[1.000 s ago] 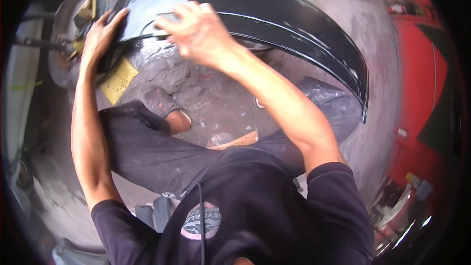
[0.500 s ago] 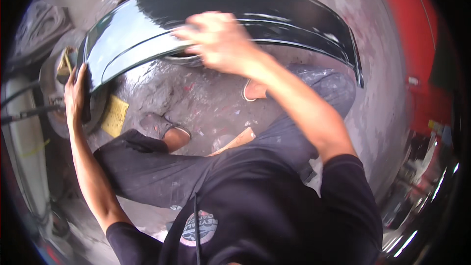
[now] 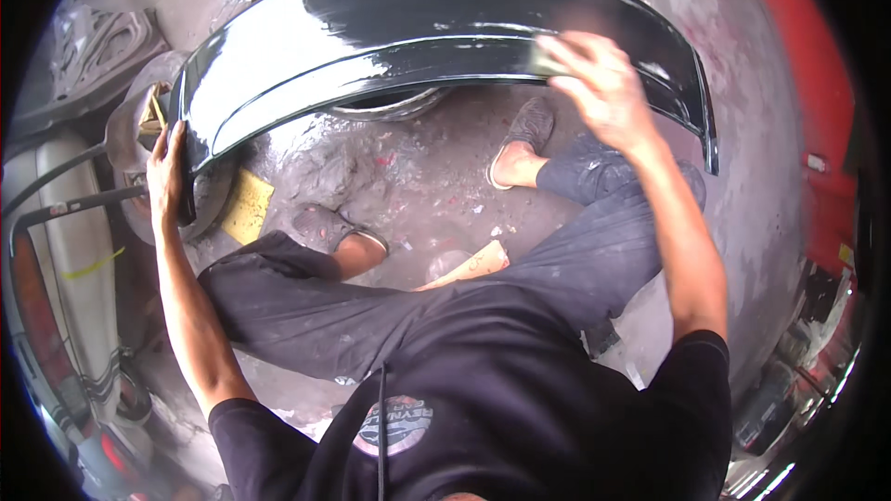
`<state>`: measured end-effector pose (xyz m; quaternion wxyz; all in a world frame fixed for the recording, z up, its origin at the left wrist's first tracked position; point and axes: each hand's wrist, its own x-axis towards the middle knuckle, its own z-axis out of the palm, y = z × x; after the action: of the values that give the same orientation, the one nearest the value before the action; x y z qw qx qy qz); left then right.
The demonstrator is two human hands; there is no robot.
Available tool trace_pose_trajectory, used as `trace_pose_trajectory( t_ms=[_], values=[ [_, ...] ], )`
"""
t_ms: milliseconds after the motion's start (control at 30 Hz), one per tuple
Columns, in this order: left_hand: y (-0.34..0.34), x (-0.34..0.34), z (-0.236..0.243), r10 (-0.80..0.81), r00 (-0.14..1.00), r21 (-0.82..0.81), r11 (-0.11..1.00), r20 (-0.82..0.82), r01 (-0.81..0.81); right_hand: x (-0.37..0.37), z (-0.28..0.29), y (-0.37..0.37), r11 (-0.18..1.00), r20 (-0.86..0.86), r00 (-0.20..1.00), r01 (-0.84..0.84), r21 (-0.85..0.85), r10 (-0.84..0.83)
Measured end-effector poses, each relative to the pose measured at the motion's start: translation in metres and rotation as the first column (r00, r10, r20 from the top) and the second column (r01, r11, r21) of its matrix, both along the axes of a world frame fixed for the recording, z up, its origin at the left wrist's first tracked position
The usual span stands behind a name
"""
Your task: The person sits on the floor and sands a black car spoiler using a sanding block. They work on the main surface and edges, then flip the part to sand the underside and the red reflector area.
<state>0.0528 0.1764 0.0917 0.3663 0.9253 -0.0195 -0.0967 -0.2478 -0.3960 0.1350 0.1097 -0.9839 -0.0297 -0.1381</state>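
A long, curved, glossy black car panel (image 3: 402,5) spans the upper view. My left hand (image 3: 167,172) grips its left end, fingers wrapped at the edge. My right hand (image 3: 608,97) is on the right half, blurred by motion, pressing a small pale pad (image 3: 544,62) against the panel's lower ridge. Round metal objects, one at the left (image 3: 130,176) and one behind the middle (image 3: 390,108), sit under the panel. A yellow sheet (image 3: 247,209) lies on the floor below its left end.
The stained concrete floor (image 3: 325,158) holds a cardboard piece (image 3: 464,267) between my legs and sandalled feet. Assorted car parts (image 3: 79,232) crowd the left. A red body panel or vehicle (image 3: 821,204) stands at the right edge, with clutter below it.
My right hand has moved right along the panel, from the left-middle to the right half. The view has shifted; my left hand stays at the left end.
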Motion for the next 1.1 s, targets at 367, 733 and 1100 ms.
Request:
trace_pose_trajectory(
  t_ms=[367, 733, 1100],
  values=[
    [0.086, -0.003, -0.018, 0.098, 0.994, -0.027, 0.995, -0.044, -0.099, 0.051, -0.011, 0.067, 0.971, 0.224, 0.950, -0.236, 0.045, 0.220],
    [0.084, 0.028, -0.010, 0.043, 0.997, 0.043, 0.998, -0.066, -0.040, 0.025, -0.020, 0.058, 0.993, 0.172, 0.984, -0.066, 0.094, 0.050],
    [0.090, 0.032, -0.014, 0.042, 0.996, -0.011, 0.999, -0.078, -0.043, -0.087, 0.007, -0.100, 0.958, -0.053, 0.966, 0.256, 0.125, -0.252]
  ],
)
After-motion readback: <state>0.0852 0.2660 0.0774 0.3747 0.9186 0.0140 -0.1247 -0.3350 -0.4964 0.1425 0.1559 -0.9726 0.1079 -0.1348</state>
